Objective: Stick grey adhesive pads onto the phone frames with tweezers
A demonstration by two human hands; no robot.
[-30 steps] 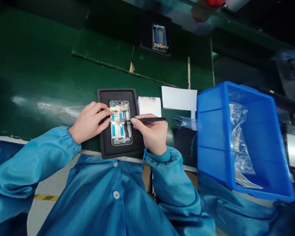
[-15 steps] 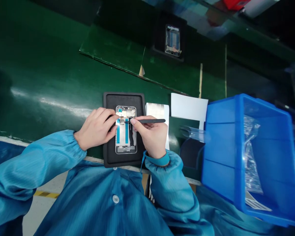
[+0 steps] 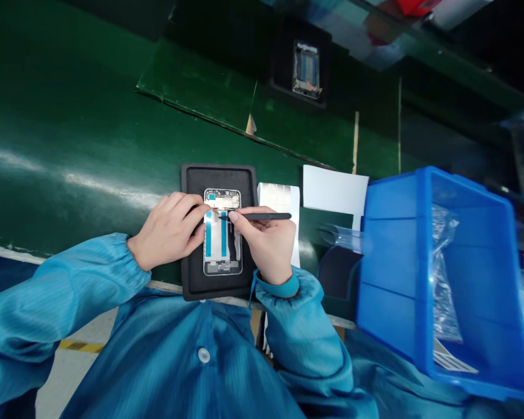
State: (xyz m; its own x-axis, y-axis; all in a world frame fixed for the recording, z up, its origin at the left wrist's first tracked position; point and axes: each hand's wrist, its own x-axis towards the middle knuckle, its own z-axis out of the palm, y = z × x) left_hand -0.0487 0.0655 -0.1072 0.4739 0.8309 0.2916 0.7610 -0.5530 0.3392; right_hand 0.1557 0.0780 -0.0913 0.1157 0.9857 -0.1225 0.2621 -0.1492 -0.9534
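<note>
An opened phone with blue strips and a black ribbon down its inside lies in a black tray. My right hand pinches black tweezers, their tips over the phone's upper middle. A small pale, shiny patch shows by those tips; I cannot tell whether they grip it. At the phone's upper left edge rests my left hand. Its index fingertip touches the phone near the top, and the thumb lies lower along the side, apart from the index finger.
Right of the tray lie a sheet with silvery labels and white paper. A blue bin with clear plastic wrap stands further right. On a raised green board, another opened phone sits in a black tray.
The small patch at the tweezer tips looked darker and greyer before and is paler now. Both hands keep nearly the same place, and the whole view has shifted slightly.
</note>
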